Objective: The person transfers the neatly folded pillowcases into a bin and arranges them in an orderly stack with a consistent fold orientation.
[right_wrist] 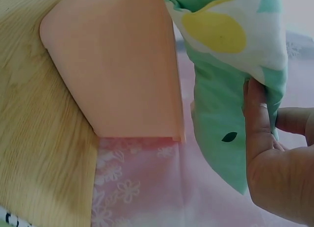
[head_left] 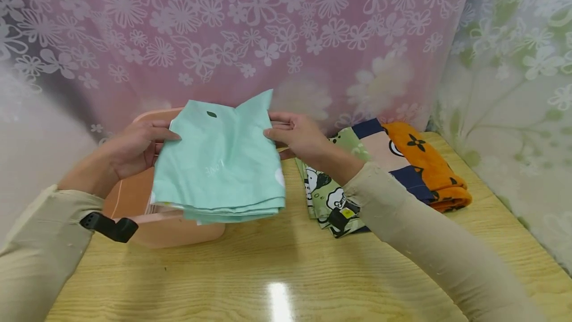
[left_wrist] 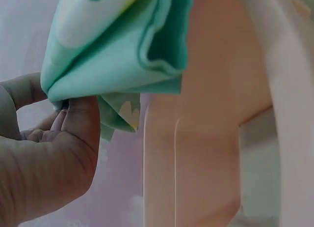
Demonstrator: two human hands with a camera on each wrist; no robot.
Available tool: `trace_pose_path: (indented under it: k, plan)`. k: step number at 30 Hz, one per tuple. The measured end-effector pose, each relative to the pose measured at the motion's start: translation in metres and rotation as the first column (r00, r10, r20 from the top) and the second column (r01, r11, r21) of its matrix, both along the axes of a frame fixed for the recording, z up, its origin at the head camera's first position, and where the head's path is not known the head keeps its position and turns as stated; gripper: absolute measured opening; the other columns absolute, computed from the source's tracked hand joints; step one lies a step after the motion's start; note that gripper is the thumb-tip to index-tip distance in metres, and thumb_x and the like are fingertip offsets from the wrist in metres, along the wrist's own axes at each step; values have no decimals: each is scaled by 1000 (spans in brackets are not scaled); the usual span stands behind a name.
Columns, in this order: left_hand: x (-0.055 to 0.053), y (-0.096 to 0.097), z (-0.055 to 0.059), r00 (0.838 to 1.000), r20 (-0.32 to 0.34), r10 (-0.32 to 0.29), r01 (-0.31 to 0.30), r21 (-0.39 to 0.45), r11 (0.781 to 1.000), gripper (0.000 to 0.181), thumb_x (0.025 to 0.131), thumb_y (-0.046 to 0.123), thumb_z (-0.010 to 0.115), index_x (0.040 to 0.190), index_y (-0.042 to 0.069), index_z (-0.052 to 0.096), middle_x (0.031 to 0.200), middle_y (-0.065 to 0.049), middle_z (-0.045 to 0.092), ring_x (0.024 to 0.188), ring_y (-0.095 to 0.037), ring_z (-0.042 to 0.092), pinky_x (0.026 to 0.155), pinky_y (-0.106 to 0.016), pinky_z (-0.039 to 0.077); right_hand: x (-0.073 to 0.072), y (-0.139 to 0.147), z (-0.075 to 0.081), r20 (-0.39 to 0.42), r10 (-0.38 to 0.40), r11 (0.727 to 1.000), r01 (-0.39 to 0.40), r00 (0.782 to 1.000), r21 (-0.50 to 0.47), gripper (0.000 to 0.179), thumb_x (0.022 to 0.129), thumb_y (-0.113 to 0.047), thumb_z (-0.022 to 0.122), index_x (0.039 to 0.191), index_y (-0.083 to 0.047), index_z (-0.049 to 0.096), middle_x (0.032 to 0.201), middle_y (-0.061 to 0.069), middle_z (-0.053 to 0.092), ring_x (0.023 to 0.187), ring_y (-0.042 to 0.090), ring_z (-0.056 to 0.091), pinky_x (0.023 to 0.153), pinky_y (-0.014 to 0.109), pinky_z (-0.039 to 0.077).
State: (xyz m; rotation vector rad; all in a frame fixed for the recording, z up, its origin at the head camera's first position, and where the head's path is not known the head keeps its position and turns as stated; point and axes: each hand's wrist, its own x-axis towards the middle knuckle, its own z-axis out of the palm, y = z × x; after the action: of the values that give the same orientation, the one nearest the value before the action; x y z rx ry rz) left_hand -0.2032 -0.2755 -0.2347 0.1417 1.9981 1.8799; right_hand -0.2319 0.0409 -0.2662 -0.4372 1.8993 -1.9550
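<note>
A folded mint-green cloth with small leaf and pale prints hangs in the air between both hands, in front of and partly over a peach plastic bin. My left hand pinches its left edge; in the left wrist view, thumb and fingers meet on the fabric. The right hand pinches the opposite edge, and the right wrist view shows the cloth between thumb and fingers there. Several layers show along its lower edge. Much of the bin's inside is hidden behind the cloth.
Right of the bin, a green cartoon-print folded cloth lies on the wooden table, beside an orange and navy folded cloth. A pink floral curtain hangs behind. A patterned wall borders the right side.
</note>
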Motion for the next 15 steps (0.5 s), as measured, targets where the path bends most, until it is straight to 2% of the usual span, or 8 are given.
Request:
trace_pose_path:
  k: [4,8,15]
  plan:
    - [-2,-15,-2,1000,27,15,-14,-28,1000,35,97,6,53,131,7,46,96,-7,69,79,-22,69,67,-36,56,-2,-15,-4,8,11,1000,-11,1000,-12,52,96,-10,59,145,-11,40,130,5,57,103,25,63,76,39,55]
    - [-2,-27,-5,997,43,58,-57,-40,998,33,96,8,55,127,5,45,96,-5,68,77,-21,69,67,-36,56,-4,-25,-7,8,22,1000,-22,1000,-12,52,96,-10,58,144,-10,40,130,5,57,102,24,63,75,38,55]
    - [-5,-39,-4,998,39,50,-48,-54,997,45,97,8,53,138,6,34,98,-5,68,79,-21,69,67,-37,56,-9,-40,-11,13,18,1000,-17,1000,-14,50,96,-9,57,144,-9,41,128,5,58,99,24,65,76,37,55]
